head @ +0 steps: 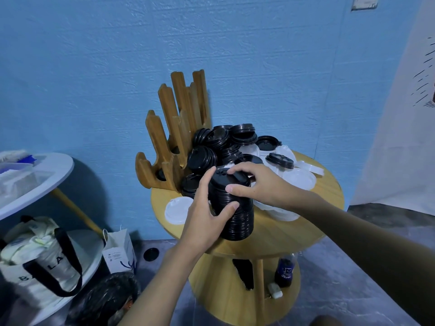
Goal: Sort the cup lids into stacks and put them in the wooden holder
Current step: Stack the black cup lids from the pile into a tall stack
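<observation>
Your left hand [207, 215] grips black lid stack [237, 222] | right hand [259, 184] clasps its top | step, likely: squaring stack | next: carry it intact into wooden holder [174, 128] slot

Loose black lids [211, 147] crowd wooden holder [174, 128] front.

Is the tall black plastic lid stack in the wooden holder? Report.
No, the left hand and right hand hold the lid stack outside the wooden holder.
</observation>
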